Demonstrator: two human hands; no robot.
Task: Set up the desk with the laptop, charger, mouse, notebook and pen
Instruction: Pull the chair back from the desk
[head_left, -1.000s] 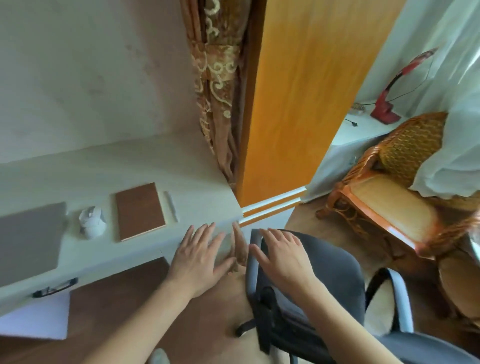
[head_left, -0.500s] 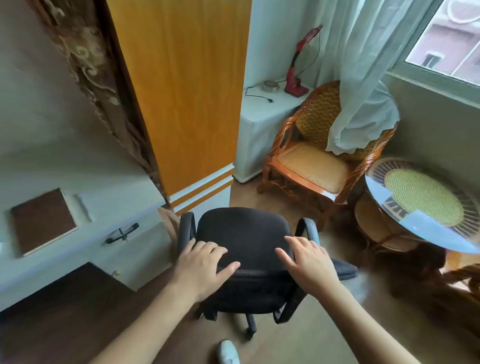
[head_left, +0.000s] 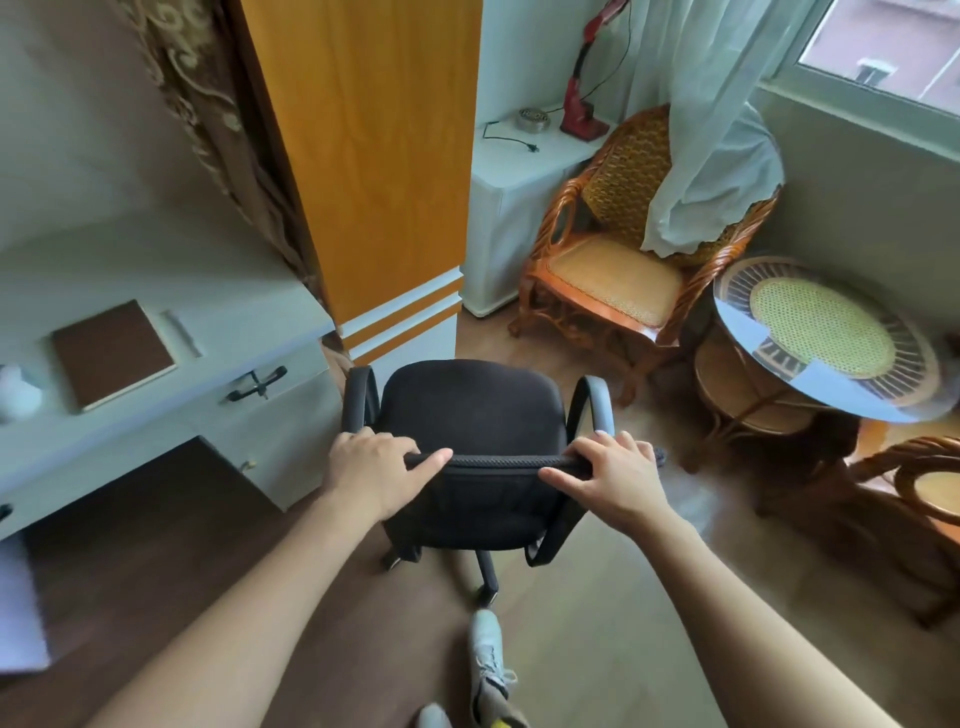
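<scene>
A brown notebook (head_left: 113, 352) lies on the pale desk (head_left: 234, 291) at the left, with a white pen (head_left: 180, 332) just right of it. The white mouse (head_left: 18, 392) shows at the left edge. The laptop and charger are out of view. My left hand (head_left: 375, 470) and my right hand (head_left: 608, 480) both grip the top edge of the black office chair's (head_left: 470, 410) backrest, which stands to the right of the desk.
An orange wardrobe (head_left: 374, 156) stands behind the chair. A wicker armchair (head_left: 613, 270) and a round glass-topped wicker table (head_left: 831, 338) fill the right side. A white cabinet (head_left: 519, 171) carries a red lamp. My shoe (head_left: 485, 652) is on the wooden floor.
My view swung right from the desk to the chair. Both hands went from hovering over the desk edge and chair to closing on the top of the backrest.
</scene>
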